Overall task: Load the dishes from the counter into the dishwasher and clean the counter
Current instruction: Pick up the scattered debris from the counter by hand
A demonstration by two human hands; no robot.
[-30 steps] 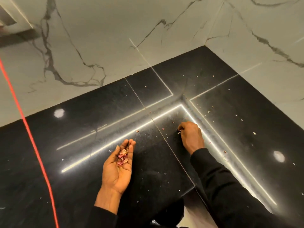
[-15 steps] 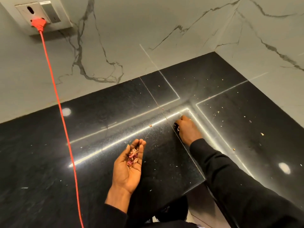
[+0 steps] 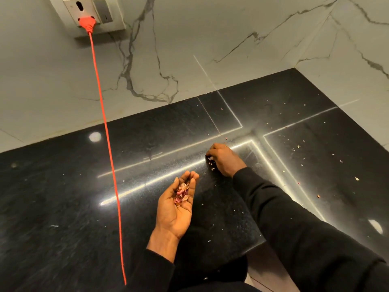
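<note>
While the left hand [image 3: 176, 207] lies palm up just above the glossy black stone counter [image 3: 63, 207], its fingers are pressed together and bent slightly into a cup. A small heap of pink and pale vegetable scraps [image 3: 181, 193] sits in the hollow from the fingertips down to the mid-palm.

Just beyond those fingertips and a little to their right, the right hand [image 3: 225, 160] is knuckles up on the counter, its fingers curled under with the tips down on the stone. A few pale bits [image 3: 210, 158] lie right at those tips. From where I stand I cannot tell whether any are pinched between them or merely touched.

More loose crumbs [image 3: 299, 146] are scattered well off to the right of the right hand's fingers, towards the corner. Well to the left of the cupped fingers, a thin orange-red cord [image 3: 105, 127] runs up across the counter to an orange-red plug [image 3: 87, 23] seated in a grey wall socket [image 3: 92, 9] on the white veined marble wall [image 3: 210, 39].
</note>
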